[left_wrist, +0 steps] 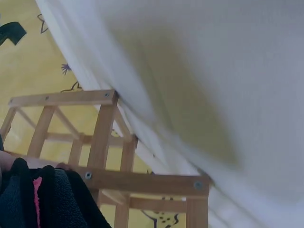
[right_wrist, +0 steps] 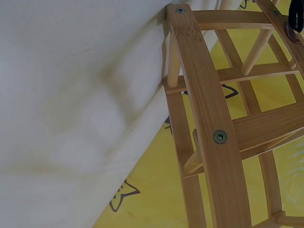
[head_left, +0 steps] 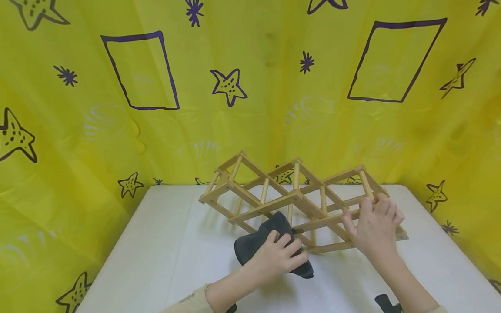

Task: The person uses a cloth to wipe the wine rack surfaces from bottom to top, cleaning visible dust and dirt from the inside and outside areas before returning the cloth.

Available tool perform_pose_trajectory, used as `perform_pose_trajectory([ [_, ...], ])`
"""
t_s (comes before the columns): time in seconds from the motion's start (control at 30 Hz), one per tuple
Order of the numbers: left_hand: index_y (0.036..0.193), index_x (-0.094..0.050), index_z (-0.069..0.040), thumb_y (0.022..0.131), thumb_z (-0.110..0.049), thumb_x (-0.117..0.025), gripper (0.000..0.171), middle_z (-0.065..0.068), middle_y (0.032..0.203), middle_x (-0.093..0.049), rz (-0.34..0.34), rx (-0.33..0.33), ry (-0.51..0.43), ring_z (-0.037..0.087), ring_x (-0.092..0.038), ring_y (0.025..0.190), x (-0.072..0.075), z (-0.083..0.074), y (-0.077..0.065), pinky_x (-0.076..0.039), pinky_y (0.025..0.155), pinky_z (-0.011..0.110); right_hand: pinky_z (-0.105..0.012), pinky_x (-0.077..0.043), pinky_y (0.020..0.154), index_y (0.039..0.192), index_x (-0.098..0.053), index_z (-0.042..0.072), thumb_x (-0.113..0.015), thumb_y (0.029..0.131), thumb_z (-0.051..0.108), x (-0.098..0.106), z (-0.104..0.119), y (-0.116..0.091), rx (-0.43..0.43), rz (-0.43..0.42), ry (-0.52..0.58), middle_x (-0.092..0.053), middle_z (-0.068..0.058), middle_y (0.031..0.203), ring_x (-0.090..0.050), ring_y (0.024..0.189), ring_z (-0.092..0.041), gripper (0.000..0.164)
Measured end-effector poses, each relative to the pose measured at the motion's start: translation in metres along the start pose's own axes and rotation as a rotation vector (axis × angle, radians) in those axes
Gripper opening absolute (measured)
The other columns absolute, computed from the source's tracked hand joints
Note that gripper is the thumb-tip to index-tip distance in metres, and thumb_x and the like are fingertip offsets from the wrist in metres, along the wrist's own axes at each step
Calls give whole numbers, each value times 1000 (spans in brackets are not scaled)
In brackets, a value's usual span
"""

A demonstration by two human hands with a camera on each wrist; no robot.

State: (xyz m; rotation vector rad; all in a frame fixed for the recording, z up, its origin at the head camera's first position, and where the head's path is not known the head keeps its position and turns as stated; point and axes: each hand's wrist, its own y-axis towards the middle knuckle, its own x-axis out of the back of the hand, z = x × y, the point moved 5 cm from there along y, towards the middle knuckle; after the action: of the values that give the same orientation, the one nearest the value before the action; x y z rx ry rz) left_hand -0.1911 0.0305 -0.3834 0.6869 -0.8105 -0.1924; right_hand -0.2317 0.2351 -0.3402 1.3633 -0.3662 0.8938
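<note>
A wooden lattice rack [head_left: 264,209] of crossed slats and round dowels stands on the white table. My left hand [head_left: 278,256] grips a bunched dark cloth [head_left: 252,245] at the rack's front, near its middle. In the left wrist view the cloth [left_wrist: 66,197] shows a pink edge and overlaps a screwed slat [left_wrist: 142,182]. At the rack's right end, my right hand [head_left: 375,226] holds the frame, fingers bent over the top and thumb on the near side. The right wrist view shows slats [right_wrist: 209,95] close up, with the hand itself out of sight.
Behind the table [head_left: 156,243] hangs a yellow curtain [head_left: 266,121] printed with starfish and frames. The rack's back reaches near the table's far edge. A small dark object [head_left: 385,303] shows beside the right forearm at the bottom.
</note>
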Motion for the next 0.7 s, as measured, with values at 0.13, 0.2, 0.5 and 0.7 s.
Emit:
perform_pose_trajectory([
  [0.13, 92, -54, -24, 91, -19, -52, 6, -9, 94, -52, 77, 17, -34, 11, -42, 79, -10, -6, -2, -32, 66, 26, -57, -17, 68, 77, -36, -3, -44, 78, 33, 0, 0, 0, 1, -5, -3, -27, -32, 100, -25, 87, -47, 36],
  [0.2, 95, -54, -25, 88, -21, -56, 8, -8, 95, -52, 112, 25, -49, 11, -41, 79, -14, -7, -1, -31, 66, 27, -57, -17, 68, 77, -36, -3, -45, 78, 32, 0, -1, -1, -2, -5, -5, -27, -33, 100, -25, 86, -48, 36],
  [0.5, 103, -51, -27, 86, -27, -56, 18, -9, 101, -48, 277, 39, -38, 10, -40, 84, -34, -10, 3, -32, 68, 26, -57, -17, 67, 78, -37, -4, -38, 80, 39, 0, -1, 0, 20, -33, -6, -27, -33, 99, -25, 85, -48, 43],
  [0.7, 109, -45, -26, 83, -33, -61, 30, -5, 108, -42, 375, 62, 51, 11, -39, 91, -48, -10, 11, -32, 73, 24, -57, -17, 68, 78, -38, -3, -44, 78, 35, 0, -1, 0, 26, -44, 5, -27, -32, 98, -25, 82, -47, 38],
])
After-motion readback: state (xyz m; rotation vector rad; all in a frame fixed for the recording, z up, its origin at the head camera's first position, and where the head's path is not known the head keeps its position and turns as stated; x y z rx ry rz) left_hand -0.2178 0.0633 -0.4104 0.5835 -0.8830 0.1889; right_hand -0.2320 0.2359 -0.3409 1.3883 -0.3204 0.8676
